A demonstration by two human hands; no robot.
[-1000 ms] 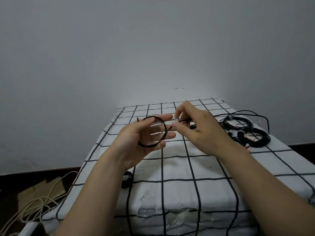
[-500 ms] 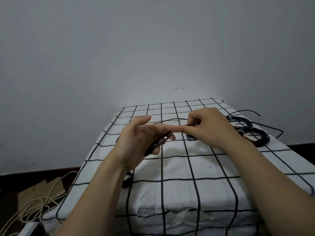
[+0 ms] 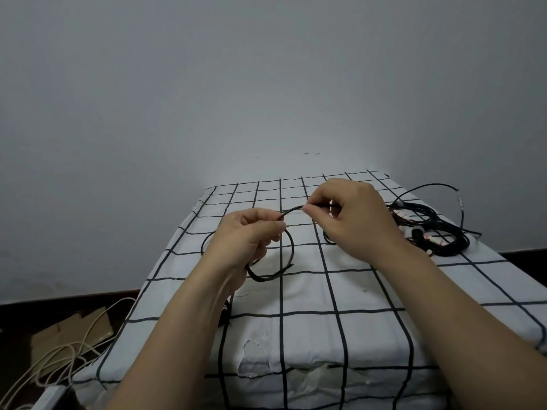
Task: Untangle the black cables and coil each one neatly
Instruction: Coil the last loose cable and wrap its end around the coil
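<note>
Black cables (image 3: pixel 438 232) lay mostly as a tangled heap at the far right of the checked cloth (image 3: pixel 355 294), with one cable drawn out toward the hands.

The biggest risk, as I judged it, sat in that heap. The working cable appeared to run back into it, so a firm pull for another turn could drag the whole bundle across the cloth. It could also cinch a knot tighter instead of freeing it. Next came the coil (image 3: pixel 291 247): a thin, springy ring of cable that could flop open or twist into a figure-eight if the grip slackened during a re-grasp. Smallest was the free end (image 3: pixel 291 264), which poked out at the ring's lower right and could slip out of the coil.

The left hand (image 3: pixel 245 236) was closed round the top of the coil, fingers curled on the cable. The ring hung below and partly behind the palm; whether it touched the cloth I could not tell. Just beside it, the right hand (image 3: pixel 355 220) pinched the strand (image 3: pixel 291 209) between thumb and forefinger, fingertips (image 3: pixel 309 209) pressed together on it and the other fingers loosely curled. That strand arched from the left hand's grip into the pinch, then vanished under the right palm toward the heap.
</note>
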